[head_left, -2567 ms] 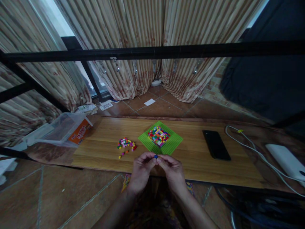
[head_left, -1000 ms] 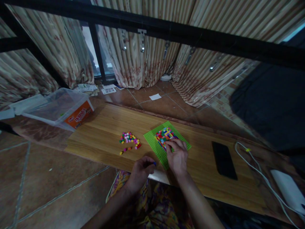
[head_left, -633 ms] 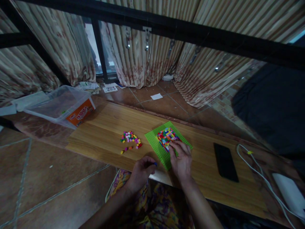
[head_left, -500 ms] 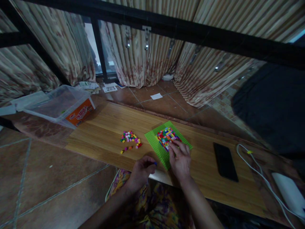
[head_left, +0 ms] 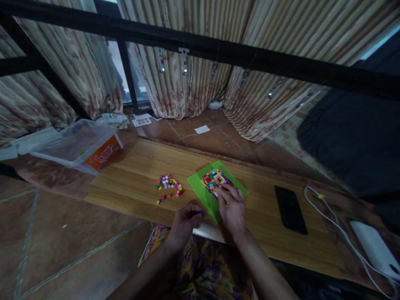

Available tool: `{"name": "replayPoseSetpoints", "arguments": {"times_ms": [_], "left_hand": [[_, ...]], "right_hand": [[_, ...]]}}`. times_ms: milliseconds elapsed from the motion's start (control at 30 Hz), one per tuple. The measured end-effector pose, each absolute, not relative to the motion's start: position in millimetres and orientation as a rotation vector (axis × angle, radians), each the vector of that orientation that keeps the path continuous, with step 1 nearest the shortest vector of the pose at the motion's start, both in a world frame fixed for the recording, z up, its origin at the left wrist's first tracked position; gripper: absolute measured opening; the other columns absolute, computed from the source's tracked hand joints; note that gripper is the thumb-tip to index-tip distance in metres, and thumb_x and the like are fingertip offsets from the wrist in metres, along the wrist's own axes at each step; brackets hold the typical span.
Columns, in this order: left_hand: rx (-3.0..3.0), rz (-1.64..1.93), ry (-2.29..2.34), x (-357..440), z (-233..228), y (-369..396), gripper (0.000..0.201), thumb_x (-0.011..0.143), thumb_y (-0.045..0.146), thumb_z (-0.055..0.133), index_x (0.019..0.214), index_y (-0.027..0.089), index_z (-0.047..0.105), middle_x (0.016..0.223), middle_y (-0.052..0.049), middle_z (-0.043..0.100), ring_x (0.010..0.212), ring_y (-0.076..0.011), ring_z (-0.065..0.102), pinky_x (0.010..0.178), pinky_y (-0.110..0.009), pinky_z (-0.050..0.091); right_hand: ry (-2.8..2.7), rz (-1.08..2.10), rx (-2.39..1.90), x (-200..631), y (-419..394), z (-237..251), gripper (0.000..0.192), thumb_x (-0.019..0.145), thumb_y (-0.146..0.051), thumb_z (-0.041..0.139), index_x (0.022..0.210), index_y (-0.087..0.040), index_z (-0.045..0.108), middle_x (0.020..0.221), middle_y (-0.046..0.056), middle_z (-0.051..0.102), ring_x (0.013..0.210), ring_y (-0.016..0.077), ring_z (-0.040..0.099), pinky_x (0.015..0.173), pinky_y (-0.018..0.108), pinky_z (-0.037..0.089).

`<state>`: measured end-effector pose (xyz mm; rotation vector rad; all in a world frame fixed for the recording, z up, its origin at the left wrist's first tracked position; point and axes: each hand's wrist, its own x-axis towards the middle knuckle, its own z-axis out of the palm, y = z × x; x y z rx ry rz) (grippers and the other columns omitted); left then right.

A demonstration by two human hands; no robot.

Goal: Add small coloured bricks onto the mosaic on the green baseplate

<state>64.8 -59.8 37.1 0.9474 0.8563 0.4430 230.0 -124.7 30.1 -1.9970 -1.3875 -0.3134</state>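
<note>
A baseplate (head_left: 208,199) lay near the middle of a wooden board (head_left: 137,166), a block of small bricks (head_left: 215,181) on it. Loose bricks (head_left: 168,184) sat just left of the baseplate; a plastic tub (head_left: 78,145) stood well apart at the board's far left end. A phone (head_left: 290,204) lay to the right, with a cable (head_left: 336,227) beyond it.

low wooden table (head_left: 150,166) on terracotta tile floor (head_left: 62,250), striped curtains (head_left: 193,83) behind the table, window (head_left: 131,83) at its far left, black metal bar (head_left: 218,50) overhead, dim light
</note>
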Motion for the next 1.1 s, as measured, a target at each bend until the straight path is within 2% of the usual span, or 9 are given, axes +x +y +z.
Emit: {"name": "replayPoseSetpoints", "arguments": {"times_ms": [133, 333, 433, 733, 900, 1100], "left_hand": [[0.879, 0.472, 0.833, 68, 43, -61, 0.026, 0.062, 0.031, 0.075, 0.079, 0.015, 0.063, 0.06, 0.005, 0.056, 0.052, -0.0065, 0.047, 0.055, -0.021, 0.037], [0.777, 0.474, 0.755, 81, 41, -63, 0.037, 0.055, 0.033, 0.082, 0.082, 0.014, 0.065, 0.066, 0.004, 0.061, 0.052, -0.0063, 0.051, 0.057, -0.022, 0.042], [0.774, 0.512, 0.733, 89, 41, -66, 0.036, 0.055, 0.032, 0.083, 0.08, 0.014, 0.066, 0.065, 0.003, 0.062, 0.052, -0.0067, 0.052, 0.057, -0.022, 0.043], [0.726, 0.577, 0.811, 110, 47, -72, 0.031, 0.053, 0.029, 0.083, 0.075, 0.014, 0.067, 0.065, 0.002, 0.064, 0.052, -0.0061, 0.053, 0.055, -0.02, 0.043], [0.725, 0.548, 0.811, 117, 45, -72, 0.036, 0.056, 0.033, 0.082, 0.084, 0.013, 0.07, 0.07, 0.0, 0.066, 0.05, -0.0067, 0.054, 0.053, -0.021, 0.043], [0.744, 0.491, 0.791, 116, 41, -71, 0.05, 0.057, 0.039, 0.082, 0.1, 0.015, 0.07, 0.095, -0.007, 0.07, 0.059, -0.0091, 0.059, 0.059, -0.025, 0.048]], "right_hand": [[-1.184, -0.192, -1.93, 219, -137, 39, 0.028, 0.094, -0.026, 0.05, 0.117, -0.021, 0.066, 0.112, 0.009, 0.068, 0.105, 0.0225, 0.058, 0.093, 0.04, 0.047], [-0.979, 0.288, -1.8, 187, -159, 42, 0.021, 0.091, -0.033, 0.056, 0.101, -0.022, 0.07, 0.099, 0.006, 0.071, 0.093, 0.0185, 0.065, 0.083, 0.031, 0.051], [-0.901, 0.375, -1.754, 181, -159, 41, 0.02, 0.089, -0.035, 0.059, 0.098, -0.022, 0.072, 0.096, 0.005, 0.071, 0.09, 0.0183, 0.066, 0.081, 0.031, 0.05], [-0.833, 0.349, -1.737, 192, -153, 39, 0.018, 0.086, -0.034, 0.062, 0.094, -0.022, 0.073, 0.093, 0.005, 0.071, 0.088, 0.0185, 0.065, 0.081, 0.031, 0.05], [-0.886, 0.23, -1.837, 200, -152, 37, 0.019, 0.089, -0.032, 0.058, 0.093, -0.021, 0.072, 0.092, 0.005, 0.07, 0.086, 0.018, 0.065, 0.079, 0.03, 0.05], [-0.893, 0.096, -1.932, 216, -144, 33, 0.023, 0.09, -0.035, 0.054, 0.091, -0.02, 0.071, 0.089, 0.006, 0.07, 0.082, 0.0185, 0.065, 0.075, 0.031, 0.05]]}}
